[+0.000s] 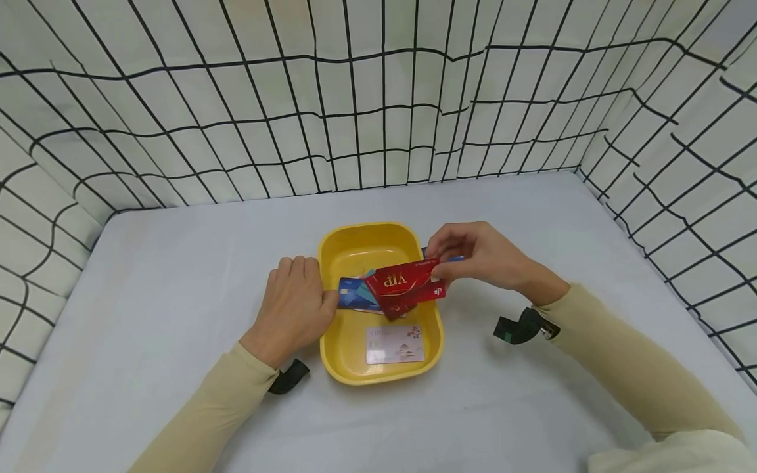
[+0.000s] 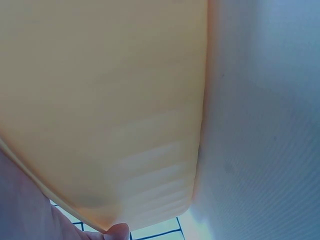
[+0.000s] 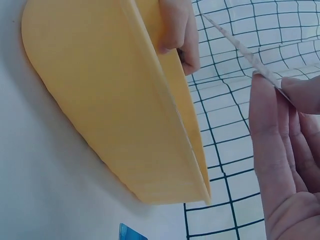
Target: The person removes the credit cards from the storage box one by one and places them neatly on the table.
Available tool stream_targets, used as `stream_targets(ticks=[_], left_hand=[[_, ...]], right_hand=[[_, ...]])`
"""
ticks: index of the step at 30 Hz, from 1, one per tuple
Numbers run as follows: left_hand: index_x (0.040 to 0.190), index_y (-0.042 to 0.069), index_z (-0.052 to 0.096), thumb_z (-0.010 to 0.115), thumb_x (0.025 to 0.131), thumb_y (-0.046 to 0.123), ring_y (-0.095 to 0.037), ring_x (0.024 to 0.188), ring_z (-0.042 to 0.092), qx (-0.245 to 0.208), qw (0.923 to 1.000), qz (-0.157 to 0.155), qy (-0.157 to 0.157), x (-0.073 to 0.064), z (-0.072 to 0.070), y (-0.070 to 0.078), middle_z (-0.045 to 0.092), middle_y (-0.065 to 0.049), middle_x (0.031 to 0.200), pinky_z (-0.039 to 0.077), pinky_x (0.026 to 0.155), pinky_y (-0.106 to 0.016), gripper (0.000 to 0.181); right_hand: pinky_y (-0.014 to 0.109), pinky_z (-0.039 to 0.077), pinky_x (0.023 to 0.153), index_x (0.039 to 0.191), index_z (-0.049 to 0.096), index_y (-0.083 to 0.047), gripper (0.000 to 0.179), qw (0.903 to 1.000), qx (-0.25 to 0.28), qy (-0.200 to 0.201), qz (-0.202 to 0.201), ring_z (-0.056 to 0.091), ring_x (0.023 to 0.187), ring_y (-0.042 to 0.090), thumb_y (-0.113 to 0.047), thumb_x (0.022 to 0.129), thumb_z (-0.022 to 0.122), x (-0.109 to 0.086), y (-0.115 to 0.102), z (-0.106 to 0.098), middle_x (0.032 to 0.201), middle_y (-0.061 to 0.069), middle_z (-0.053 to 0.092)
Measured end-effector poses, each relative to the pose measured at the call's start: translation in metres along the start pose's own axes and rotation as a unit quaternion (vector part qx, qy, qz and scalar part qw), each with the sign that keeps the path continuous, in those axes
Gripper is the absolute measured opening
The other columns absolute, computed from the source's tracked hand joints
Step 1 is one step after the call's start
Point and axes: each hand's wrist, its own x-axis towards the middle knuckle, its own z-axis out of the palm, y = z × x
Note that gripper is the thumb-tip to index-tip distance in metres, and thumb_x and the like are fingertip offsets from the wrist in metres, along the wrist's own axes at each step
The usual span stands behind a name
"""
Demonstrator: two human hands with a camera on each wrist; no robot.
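A yellow plastic tray (image 1: pixel 378 376) sits on the table. My left hand (image 1: pixel 296 305) grips its left rim, the thumb on the inner side. Above the tray's right side, my right hand (image 1: pixel 481 256) pinches a red VIP card (image 1: pixel 408 274) between thumb and fingers; the right wrist view shows that card (image 3: pixel 245 52) nearly edge-on. Other red cards (image 1: pixel 434 291) show under it; whether the hand holds any of them, I cannot tell. A blue card (image 1: pixel 351 293) and a pale pink card (image 1: pixel 394 344) lie in the tray.
Partly hidden behind my right hand, a blue card (image 1: pixel 455 258) lies on the white table outside the tray; its corner (image 3: pixel 131 233) shows in the right wrist view. White walls with a black grid (image 1: pixel 367 131) bound the table at the back and sides.
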Motion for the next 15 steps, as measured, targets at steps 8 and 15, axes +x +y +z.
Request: stream_targets(ticks=[8, 15], left_hand=[[0.086, 0.000, 0.048, 0.052, 0.091, 0.021, -0.029, 0.082, 0.037, 0.000, 1.0000, -0.003, -0.004, 0.000, 0.001, 0.001, 0.041, -0.012, 0.079, 0.025, 0.071, -0.035, 0.022], [0.086, 0.000, 0.047, 0.051, 0.091, 0.020, -0.029, 0.082, 0.037, -0.002, 1.0000, -0.002, -0.003, 0.000, 0.000, 0.001, 0.040, -0.012, 0.079, 0.025, 0.072, -0.035, 0.021]], right_hand=[[0.034, 0.063, 0.084, 0.116, 0.071, -0.008, 0.025, 0.9991, 0.012, 0.039, 0.015, 0.073, 0.092, 0.027, -0.017, 0.093, 0.075, -0.008, 0.007, -0.006, 0.115, 0.007, 0.072], [0.031, 0.062, 0.085, 0.119, 0.071, -0.006, 0.027, 0.9977, 0.019, 0.064, 0.015, 0.072, 0.095, 0.025, -0.017, 0.095, 0.072, -0.015, 0.011, -0.011, 0.114, 0.003, 0.072]])
